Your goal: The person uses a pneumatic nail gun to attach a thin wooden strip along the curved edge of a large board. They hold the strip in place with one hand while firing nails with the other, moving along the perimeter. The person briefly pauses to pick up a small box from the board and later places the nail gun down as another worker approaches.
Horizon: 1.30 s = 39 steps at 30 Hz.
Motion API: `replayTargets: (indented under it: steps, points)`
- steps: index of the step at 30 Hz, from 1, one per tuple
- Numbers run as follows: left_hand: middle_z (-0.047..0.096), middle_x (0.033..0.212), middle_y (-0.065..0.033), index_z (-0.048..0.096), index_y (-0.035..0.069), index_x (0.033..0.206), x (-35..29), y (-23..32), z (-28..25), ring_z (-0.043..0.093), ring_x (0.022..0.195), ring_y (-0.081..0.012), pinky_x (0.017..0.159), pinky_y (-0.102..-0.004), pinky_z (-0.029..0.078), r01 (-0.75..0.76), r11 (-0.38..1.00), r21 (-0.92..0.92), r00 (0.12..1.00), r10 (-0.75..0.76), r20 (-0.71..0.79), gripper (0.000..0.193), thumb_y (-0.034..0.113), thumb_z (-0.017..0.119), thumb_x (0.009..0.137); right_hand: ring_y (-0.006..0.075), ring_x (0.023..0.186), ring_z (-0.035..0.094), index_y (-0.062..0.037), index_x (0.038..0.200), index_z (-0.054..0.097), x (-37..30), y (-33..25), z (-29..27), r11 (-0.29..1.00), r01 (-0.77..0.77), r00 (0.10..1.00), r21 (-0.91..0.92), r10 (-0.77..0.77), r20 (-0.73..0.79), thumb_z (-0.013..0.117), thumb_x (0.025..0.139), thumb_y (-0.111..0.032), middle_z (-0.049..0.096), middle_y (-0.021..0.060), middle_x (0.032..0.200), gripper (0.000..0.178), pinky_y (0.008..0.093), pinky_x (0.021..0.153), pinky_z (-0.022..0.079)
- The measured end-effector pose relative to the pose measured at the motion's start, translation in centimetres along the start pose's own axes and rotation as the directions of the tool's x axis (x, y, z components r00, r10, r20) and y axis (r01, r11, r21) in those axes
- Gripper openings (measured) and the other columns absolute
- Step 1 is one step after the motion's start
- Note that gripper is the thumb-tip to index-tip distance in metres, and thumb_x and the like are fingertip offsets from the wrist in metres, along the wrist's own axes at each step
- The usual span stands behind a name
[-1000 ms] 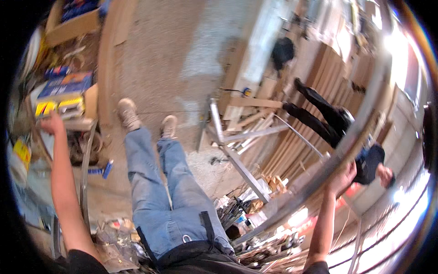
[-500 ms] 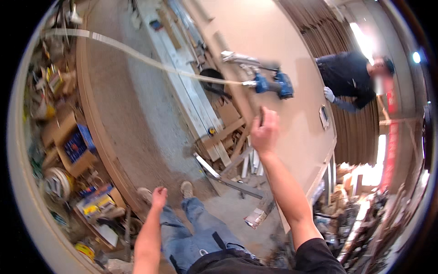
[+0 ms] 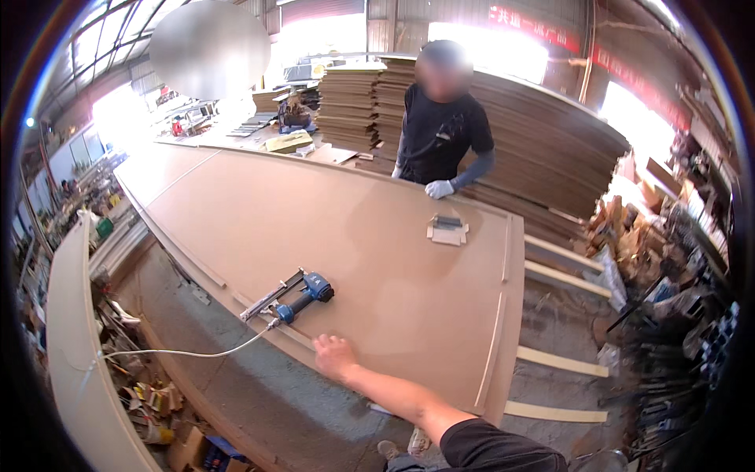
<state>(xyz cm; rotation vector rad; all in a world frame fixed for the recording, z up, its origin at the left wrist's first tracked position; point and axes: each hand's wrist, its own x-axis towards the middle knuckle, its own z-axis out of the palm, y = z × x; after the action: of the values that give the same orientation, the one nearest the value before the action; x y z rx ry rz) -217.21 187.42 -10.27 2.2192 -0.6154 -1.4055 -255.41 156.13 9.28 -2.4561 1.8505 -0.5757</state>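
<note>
My right hand [image 3: 334,355] is at the near edge of a large tan panel [image 3: 377,244], beside the thin wooden strip along that edge. Its fingers are curled and close together; whatever lies in them, if anything, is hidden. Just beyond it, a blue and black pneumatic nail gun [image 3: 303,299] rests on its side on the panel, touched by neither hand. From the tool's handle a pale air hose [image 3: 189,354] runs off to the left. My left hand is out of view.
Across the panel stands a co-worker [image 3: 447,130], one gloved hand [image 3: 439,189] at its far edge. Near that glove lies a small stack of nail strips [image 3: 447,230]. Stacked boards [image 3: 535,141] rise behind. Pale wooden bars [image 3: 558,362] stick out to the right.
My view has swung up and turned, bringing the whole panel and the co-worker upright into sight. My left hand has left the picture. The nail gun still lies on the panel near my right hand.
</note>
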Motion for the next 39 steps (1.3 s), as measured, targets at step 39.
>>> replayTargets:
  steps: [39]
  points:
    - [0.058, 0.152, -0.0211, 0.061, 0.003, 0.144, -40.6, -24.9, -2.1, 0.051, 0.143, -0.0421, 0.120, -0.0616, 0.037, 0.572, 0.753, -0.325, -0.185, -0.268, -0.946, 0.056, 0.038, 0.072, 0.102, 0.0452, 0.113, 0.068, -0.0029, 0.129, 0.068, 2.6, 5.8, 2.8, 0.988, 0.113, 0.993, -0.101, -0.117, -0.031, 0.061, 0.105, -0.043, 0.062, 0.0233, 0.127, 0.048, 0.0553, 0.089, 0.059]
